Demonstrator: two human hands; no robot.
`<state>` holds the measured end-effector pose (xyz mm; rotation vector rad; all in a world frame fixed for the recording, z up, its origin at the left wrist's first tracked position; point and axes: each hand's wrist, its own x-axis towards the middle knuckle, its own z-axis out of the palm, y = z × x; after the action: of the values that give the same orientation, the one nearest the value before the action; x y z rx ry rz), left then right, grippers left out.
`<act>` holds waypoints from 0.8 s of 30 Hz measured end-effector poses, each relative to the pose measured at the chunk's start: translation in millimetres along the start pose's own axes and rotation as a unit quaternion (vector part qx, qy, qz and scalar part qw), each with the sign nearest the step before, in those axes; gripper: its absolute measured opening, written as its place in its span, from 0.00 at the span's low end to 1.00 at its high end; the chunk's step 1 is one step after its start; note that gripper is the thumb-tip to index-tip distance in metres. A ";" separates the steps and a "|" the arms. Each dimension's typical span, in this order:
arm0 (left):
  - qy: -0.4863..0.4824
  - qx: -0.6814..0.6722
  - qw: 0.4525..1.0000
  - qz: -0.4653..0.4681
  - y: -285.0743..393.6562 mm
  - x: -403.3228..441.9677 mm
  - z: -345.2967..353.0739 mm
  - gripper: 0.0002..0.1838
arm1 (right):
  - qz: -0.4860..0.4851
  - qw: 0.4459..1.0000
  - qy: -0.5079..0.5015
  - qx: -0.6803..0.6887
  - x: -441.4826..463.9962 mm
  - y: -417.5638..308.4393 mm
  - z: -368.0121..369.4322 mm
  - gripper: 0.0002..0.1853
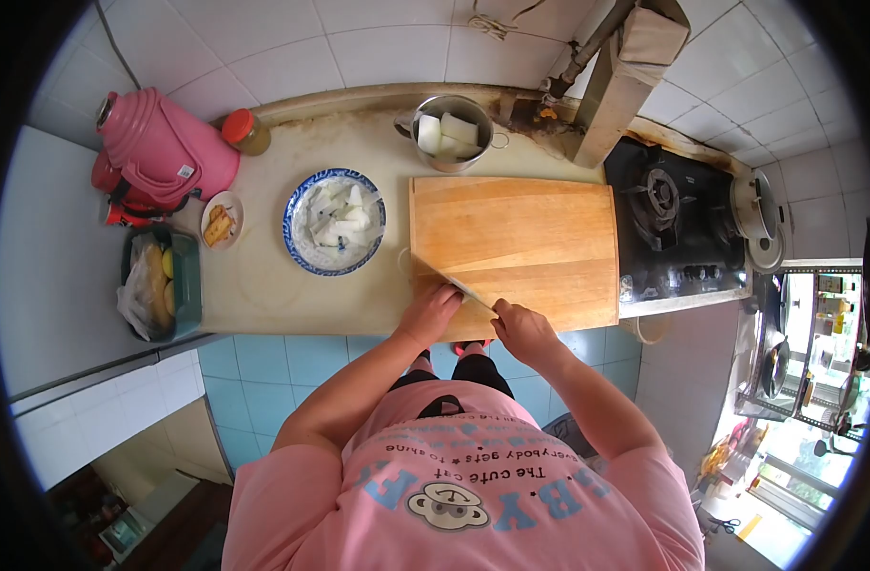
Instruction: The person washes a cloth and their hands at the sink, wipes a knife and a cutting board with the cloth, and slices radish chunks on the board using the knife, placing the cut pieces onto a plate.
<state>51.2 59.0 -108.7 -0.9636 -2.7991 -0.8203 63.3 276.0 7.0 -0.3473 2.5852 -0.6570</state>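
My right hand [522,331] is closed around the handle of a kitchen knife [468,288] at the near edge of a wooden cutting board [530,228]. The blade points away to the left, across the board's near left corner. Right beside the blade, my left hand [437,309] has its fingers curled together. Whatever those fingers hold, if anything, is hidden from above. Left of the board is a blue-rimmed bowl [289,226] with pale, translucent cut pieces [344,224]. Behind the board, a metal pot [487,119] contains several larger whitish chunks [454,133].
A black gas stove [687,243] adjoins the board's right side, with a lidded pot [753,205] on it. Leftward stand a pink thermos [173,143], a red-lidded jar [248,135], a small plate of food [235,202] and a green bin [189,281]. A vertical duct [615,100] rises behind.
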 end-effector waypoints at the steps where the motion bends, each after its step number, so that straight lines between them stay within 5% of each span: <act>1: -0.002 -0.010 1.000 -0.004 0.4 -0.2 -0.6 0.14 | 0.007 1.000 0.004 0.007 2.5 0.8 3.2 0.10; 8: -0.012 -0.036 0.999 -0.029 4.1 0.6 -7.7 0.14 | -0.023 0.998 0.051 0.009 0.2 8.2 10.1 0.11; 24: 0.026 -0.003 1.000 -0.007 0.4 -2.5 1.8 0.13 | 0.005 1.000 -0.007 0.005 6.9 -7.8 -0.6 0.09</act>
<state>53.6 58.8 -110.6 -0.9098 -2.7648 -0.8439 58.0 267.2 9.0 -0.3350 2.5677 -0.6615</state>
